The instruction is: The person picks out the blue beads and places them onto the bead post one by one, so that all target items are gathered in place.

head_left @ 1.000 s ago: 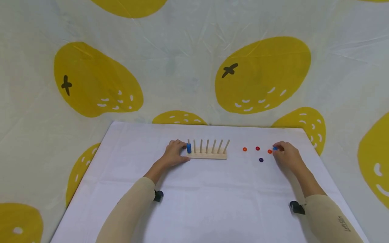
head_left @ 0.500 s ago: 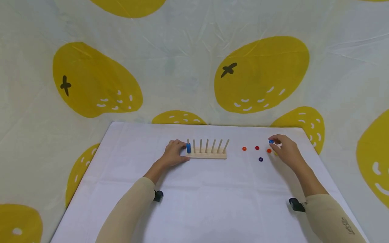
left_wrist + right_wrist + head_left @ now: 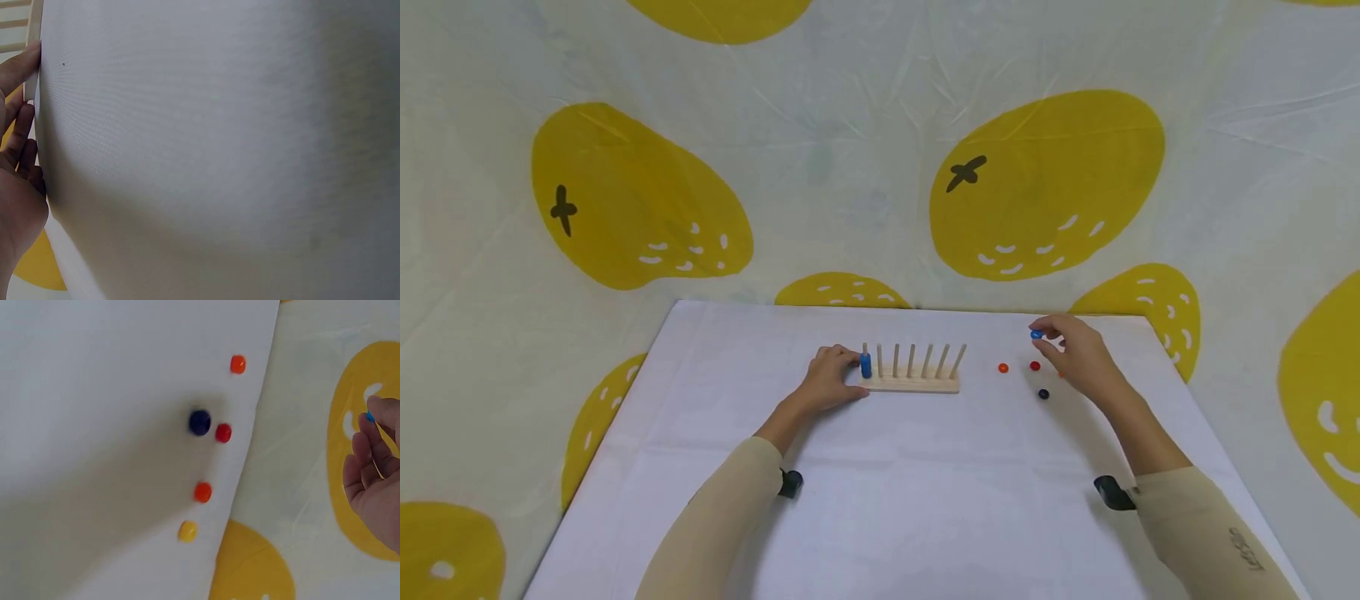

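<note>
At the left end of a pale wooden peg board point(image 3: 917, 385), my left hand point(image 3: 829, 379) grips it, thumb at the front and fingers behind. Blue beads point(image 3: 866, 367) are stacked on the leftmost peg; the other pegs are bare. In the left wrist view, that hand's fingers point(image 3: 22, 65) hold the board's end. My right hand point(image 3: 1084, 358) pinches one blue bead point(image 3: 1036, 334) between thumb and fingertips, raised above the table. Below it lie a red bead point(image 3: 1035, 366), a dark purple bead point(image 3: 1043, 394) and an orange bead point(image 3: 1003, 367).
A second orange bead point(image 3: 202, 492) and a yellow bead point(image 3: 187, 531) lie on the white table point(image 3: 925, 500), seen in the right wrist view. Behind the table's back edge hangs a pale cloth point(image 3: 850, 167) printed with large yellow fruit.
My right hand has lifted the blue bead off the table and carried it left and up, over the other beads. My left hand and the peg board have stayed in place.
</note>
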Demonstrator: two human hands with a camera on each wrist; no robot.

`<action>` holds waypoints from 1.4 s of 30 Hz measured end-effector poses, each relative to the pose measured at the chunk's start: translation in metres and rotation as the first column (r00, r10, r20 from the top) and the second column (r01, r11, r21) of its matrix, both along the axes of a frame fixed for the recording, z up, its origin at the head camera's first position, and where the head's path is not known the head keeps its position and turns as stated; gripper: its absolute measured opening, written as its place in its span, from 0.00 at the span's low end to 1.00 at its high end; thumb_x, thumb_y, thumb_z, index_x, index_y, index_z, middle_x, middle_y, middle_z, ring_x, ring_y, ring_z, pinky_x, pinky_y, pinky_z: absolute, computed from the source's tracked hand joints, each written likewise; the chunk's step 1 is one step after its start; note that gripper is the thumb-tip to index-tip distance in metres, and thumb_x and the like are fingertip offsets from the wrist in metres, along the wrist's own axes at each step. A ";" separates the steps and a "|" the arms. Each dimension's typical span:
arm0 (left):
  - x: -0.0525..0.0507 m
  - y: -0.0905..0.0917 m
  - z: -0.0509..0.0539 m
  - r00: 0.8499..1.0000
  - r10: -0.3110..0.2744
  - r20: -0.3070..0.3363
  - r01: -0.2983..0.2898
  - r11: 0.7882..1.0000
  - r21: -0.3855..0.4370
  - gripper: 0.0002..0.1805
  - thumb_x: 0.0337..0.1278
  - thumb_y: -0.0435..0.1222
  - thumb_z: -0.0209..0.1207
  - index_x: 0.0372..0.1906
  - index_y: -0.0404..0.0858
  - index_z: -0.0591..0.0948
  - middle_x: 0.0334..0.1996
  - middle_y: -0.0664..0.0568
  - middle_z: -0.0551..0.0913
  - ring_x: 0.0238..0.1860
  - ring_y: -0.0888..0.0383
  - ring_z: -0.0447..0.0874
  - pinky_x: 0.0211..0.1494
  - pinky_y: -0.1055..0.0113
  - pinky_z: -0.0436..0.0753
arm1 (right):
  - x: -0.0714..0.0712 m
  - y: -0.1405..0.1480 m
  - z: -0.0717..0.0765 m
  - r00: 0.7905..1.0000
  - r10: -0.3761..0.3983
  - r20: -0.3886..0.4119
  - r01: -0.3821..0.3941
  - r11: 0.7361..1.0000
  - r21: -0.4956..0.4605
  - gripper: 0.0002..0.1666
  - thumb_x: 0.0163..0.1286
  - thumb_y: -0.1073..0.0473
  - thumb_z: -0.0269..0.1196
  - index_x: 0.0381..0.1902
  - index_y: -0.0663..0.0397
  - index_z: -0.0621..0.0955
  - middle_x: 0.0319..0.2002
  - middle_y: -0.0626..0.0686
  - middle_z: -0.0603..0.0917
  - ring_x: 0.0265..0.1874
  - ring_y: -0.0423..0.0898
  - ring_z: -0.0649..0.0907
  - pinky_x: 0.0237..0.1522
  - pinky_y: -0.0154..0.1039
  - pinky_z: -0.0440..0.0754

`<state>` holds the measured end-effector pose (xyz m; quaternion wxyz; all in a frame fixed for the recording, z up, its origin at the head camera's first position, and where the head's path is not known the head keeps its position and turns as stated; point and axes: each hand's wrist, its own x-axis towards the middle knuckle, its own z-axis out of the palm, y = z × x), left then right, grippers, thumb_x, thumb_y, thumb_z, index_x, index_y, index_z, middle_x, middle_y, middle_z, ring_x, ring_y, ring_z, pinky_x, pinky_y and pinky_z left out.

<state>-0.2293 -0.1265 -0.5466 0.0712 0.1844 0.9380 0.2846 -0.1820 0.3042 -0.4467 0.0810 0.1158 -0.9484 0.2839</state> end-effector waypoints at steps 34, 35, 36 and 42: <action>0.000 0.003 0.003 1.000 0.007 0.002 -0.007 1.000 0.000 0.36 0.50 0.48 0.78 0.65 0.40 0.81 0.59 0.49 0.80 0.67 0.47 0.69 0.73 0.50 0.67 | -0.028 -0.153 0.016 0.943 0.326 -0.062 -0.331 0.941 -0.077 0.15 0.68 0.60 0.72 0.51 0.54 0.85 0.45 0.52 0.86 0.47 0.50 0.83 0.51 0.52 0.85; 0.000 0.003 0.004 1.000 0.006 0.005 -0.006 1.000 0.000 0.36 0.50 0.48 0.78 0.65 0.40 0.81 0.60 0.49 0.80 0.67 0.47 0.69 0.73 0.50 0.67 | -0.029 -0.157 0.015 0.942 0.330 -0.055 -0.334 0.939 -0.077 0.14 0.68 0.60 0.72 0.51 0.54 0.85 0.45 0.51 0.86 0.47 0.50 0.83 0.52 0.51 0.85; 0.001 0.003 0.004 1.000 0.007 0.006 -0.007 1.000 0.002 0.36 0.50 0.48 0.78 0.65 0.40 0.81 0.59 0.49 0.80 0.67 0.47 0.69 0.73 0.49 0.67 | -0.030 -0.160 0.014 0.940 0.336 -0.052 -0.339 0.937 -0.080 0.14 0.68 0.60 0.72 0.50 0.54 0.85 0.44 0.51 0.87 0.47 0.50 0.83 0.52 0.51 0.85; 0.001 0.002 0.005 1.000 0.013 0.005 -0.013 1.000 -0.002 0.36 0.50 0.48 0.78 0.64 0.40 0.81 0.59 0.48 0.80 0.66 0.47 0.69 0.72 0.49 0.68 | -0.039 -0.179 0.010 0.922 0.378 -0.081 -0.384 0.919 -0.089 0.12 0.68 0.60 0.72 0.47 0.53 0.85 0.43 0.51 0.87 0.45 0.49 0.83 0.51 0.50 0.85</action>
